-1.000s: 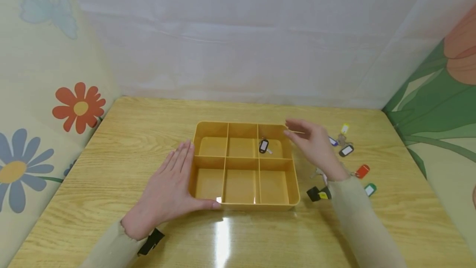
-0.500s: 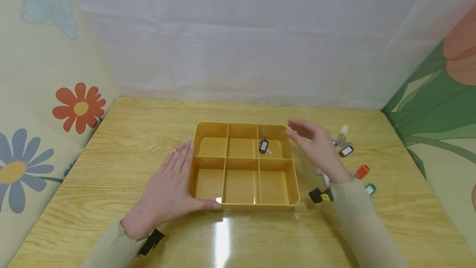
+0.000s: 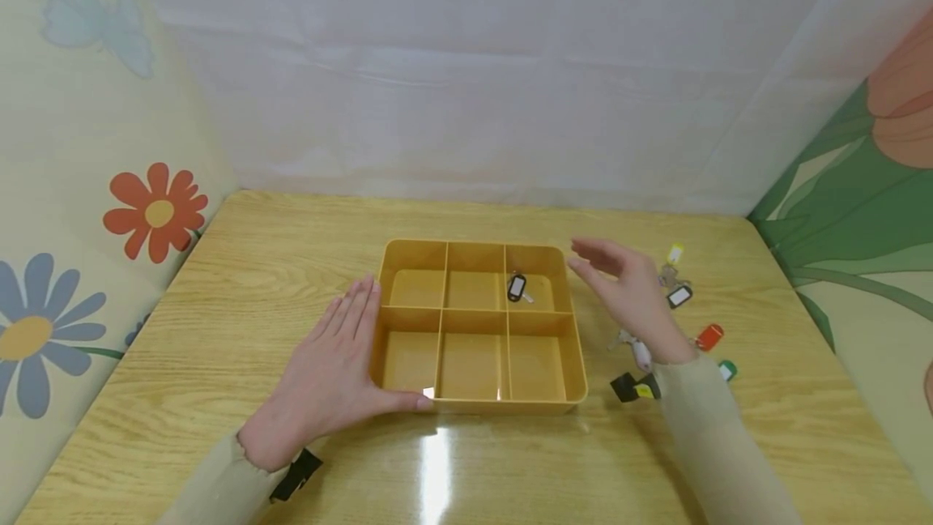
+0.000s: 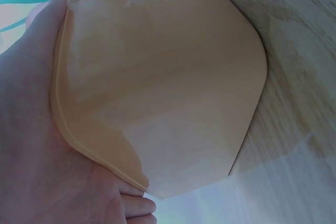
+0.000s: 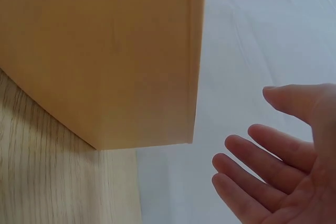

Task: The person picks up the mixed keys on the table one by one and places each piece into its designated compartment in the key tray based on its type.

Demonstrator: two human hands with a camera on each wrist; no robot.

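Observation:
A yellow divided box (image 3: 474,407) stands on the table, with compartments in two rows. In its rear right compartment lies a key with a black tag (image 3: 517,288). My left hand (image 3: 331,371) rests against the box's left side, fingers straight, thumb along the front rim; the left wrist view has the box wall (image 4: 168,87) beside the palm. Just off the box's right rear corner hovers my right hand (image 3: 623,290), holding nothing. In the right wrist view its fingers (image 5: 262,166) are relaxed and apart from the box wall (image 5: 105,61).
Right of the box lie several tagged keys: a white tag (image 3: 642,355), a yellow tag (image 3: 675,253), a black tag (image 3: 680,296), a red tag (image 3: 709,337) and a green tag (image 3: 727,370). A white cloth (image 3: 466,104) hangs behind the table (image 3: 291,258).
My right hand has drifted slightly right, away from the box's rear corner, and now covers the blue tag seen earlier. The left hand and the box have stayed put.

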